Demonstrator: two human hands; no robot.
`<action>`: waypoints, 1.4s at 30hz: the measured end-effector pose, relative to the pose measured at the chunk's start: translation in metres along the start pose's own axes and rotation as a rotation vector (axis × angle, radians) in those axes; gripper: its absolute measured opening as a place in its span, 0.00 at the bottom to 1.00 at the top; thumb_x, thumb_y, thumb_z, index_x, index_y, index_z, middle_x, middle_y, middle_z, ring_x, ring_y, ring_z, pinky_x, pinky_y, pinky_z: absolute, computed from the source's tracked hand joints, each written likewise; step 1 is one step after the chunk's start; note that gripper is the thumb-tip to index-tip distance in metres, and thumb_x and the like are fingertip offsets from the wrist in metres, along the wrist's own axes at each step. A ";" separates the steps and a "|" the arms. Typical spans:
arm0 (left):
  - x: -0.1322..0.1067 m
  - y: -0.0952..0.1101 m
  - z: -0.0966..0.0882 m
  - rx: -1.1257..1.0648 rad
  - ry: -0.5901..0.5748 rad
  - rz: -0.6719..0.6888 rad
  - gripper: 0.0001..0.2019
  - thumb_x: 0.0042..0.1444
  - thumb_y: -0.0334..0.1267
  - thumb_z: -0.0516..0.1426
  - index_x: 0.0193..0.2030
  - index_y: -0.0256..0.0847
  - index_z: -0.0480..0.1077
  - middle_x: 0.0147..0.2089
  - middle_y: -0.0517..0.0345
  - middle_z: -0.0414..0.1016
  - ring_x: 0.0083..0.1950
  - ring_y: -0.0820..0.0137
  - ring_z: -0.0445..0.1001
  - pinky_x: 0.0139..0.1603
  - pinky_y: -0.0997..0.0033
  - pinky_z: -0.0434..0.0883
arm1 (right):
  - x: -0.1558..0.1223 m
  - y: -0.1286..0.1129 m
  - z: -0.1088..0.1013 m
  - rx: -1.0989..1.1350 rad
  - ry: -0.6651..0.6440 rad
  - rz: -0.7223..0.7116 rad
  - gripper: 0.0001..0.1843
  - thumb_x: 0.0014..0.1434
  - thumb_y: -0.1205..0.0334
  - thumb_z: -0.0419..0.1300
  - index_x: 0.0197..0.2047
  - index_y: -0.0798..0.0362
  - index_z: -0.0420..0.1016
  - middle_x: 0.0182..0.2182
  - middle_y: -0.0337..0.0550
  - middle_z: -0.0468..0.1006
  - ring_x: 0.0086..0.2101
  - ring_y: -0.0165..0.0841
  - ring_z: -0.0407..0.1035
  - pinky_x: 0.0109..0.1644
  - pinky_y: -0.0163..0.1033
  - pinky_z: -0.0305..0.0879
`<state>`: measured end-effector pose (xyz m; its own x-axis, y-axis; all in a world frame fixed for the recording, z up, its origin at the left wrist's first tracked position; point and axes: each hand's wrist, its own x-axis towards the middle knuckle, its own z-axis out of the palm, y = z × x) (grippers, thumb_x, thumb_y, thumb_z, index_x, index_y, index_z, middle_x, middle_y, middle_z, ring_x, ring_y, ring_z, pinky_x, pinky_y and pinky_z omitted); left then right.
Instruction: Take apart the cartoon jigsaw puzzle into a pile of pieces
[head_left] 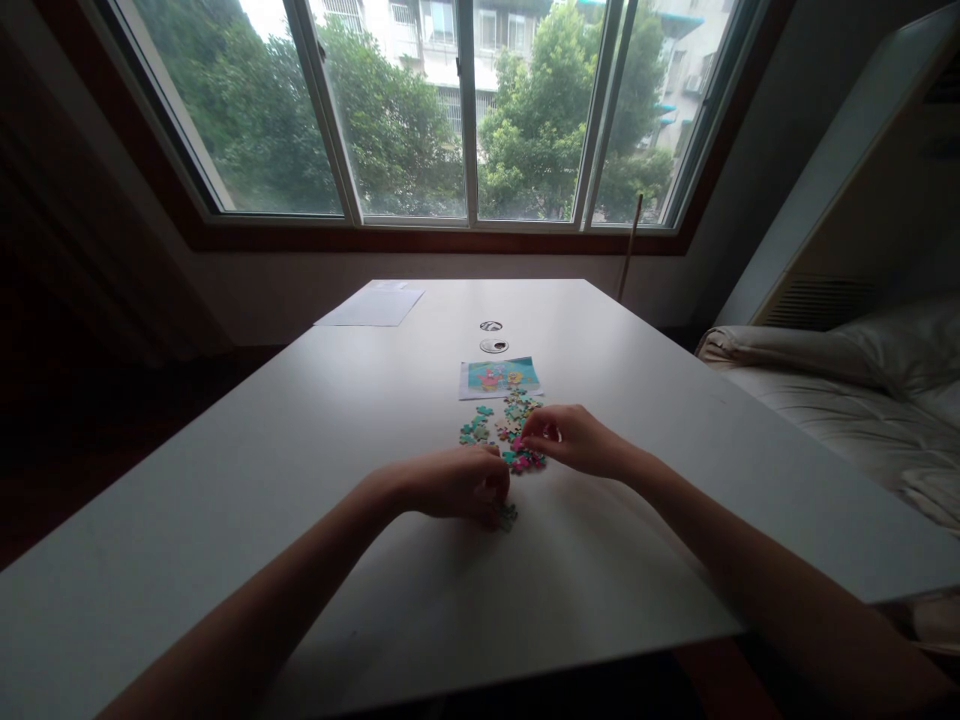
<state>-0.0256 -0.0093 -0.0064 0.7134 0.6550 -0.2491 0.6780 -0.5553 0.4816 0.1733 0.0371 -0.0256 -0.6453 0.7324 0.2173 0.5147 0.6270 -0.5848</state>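
Note:
Loose jigsaw puzzle pieces in green, pink and yellow lie heaped near the middle of the white table. My right hand reaches in from the right, thumb and fingertips pinched at a pink puzzle piece in the heap. Closer to me, my left hand is curled with its fingertips down on some greenish puzzle pieces; its fingers partly cover them. Just beyond the heap lies a picture card with a colourful cartoon scene on a blue-green ground. More green puzzle pieces are spread left of the heap.
Two round black-and-white items lie on the white table behind the card. White paper sheets rest at its far left. A window stands past the far edge, a thin stick leans there, and a bed is at the right.

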 end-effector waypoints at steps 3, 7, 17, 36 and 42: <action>0.000 -0.003 0.000 -0.001 0.000 -0.026 0.08 0.45 0.35 0.61 0.33 0.39 0.68 0.35 0.61 0.65 0.34 0.73 0.63 0.33 0.78 0.61 | -0.001 -0.001 0.001 0.015 -0.042 -0.004 0.07 0.52 0.62 0.57 0.33 0.55 0.73 0.26 0.39 0.73 0.25 0.24 0.63 0.29 0.29 0.57; 0.000 -0.009 0.002 -0.002 0.011 -0.001 0.08 0.45 0.35 0.61 0.33 0.39 0.67 0.34 0.62 0.66 0.34 0.73 0.63 0.34 0.77 0.61 | -0.003 0.001 0.003 0.062 -0.080 -0.016 0.08 0.53 0.62 0.56 0.34 0.55 0.74 0.24 0.38 0.73 0.23 0.24 0.62 0.27 0.29 0.56; 0.000 -0.017 0.000 -0.020 0.037 -0.024 0.09 0.46 0.35 0.60 0.36 0.40 0.67 0.32 0.63 0.66 0.33 0.73 0.64 0.31 0.78 0.60 | -0.006 -0.005 0.003 0.107 -0.187 -0.030 0.09 0.51 0.60 0.59 0.34 0.56 0.74 0.24 0.38 0.72 0.25 0.25 0.62 0.28 0.29 0.57; 0.010 -0.022 0.001 -0.176 0.470 0.061 0.07 0.50 0.38 0.57 0.32 0.35 0.70 0.27 0.60 0.69 0.28 0.76 0.62 0.29 0.78 0.62 | -0.003 -0.006 0.006 0.300 -0.186 0.104 0.14 0.54 0.55 0.54 0.32 0.59 0.73 0.25 0.42 0.74 0.25 0.27 0.66 0.26 0.31 0.57; 0.009 -0.027 0.001 0.000 0.530 0.040 0.08 0.54 0.34 0.53 0.38 0.37 0.72 0.34 0.54 0.72 0.36 0.70 0.68 0.40 0.71 0.65 | -0.003 0.003 -0.007 -0.144 0.049 0.060 0.12 0.55 0.59 0.54 0.37 0.54 0.75 0.32 0.44 0.74 0.32 0.31 0.66 0.37 0.34 0.59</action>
<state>-0.0375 0.0115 -0.0225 0.5510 0.8027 0.2282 0.6523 -0.5849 0.4821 0.1805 0.0386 -0.0225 -0.5840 0.7799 0.2253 0.6296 0.6103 -0.4807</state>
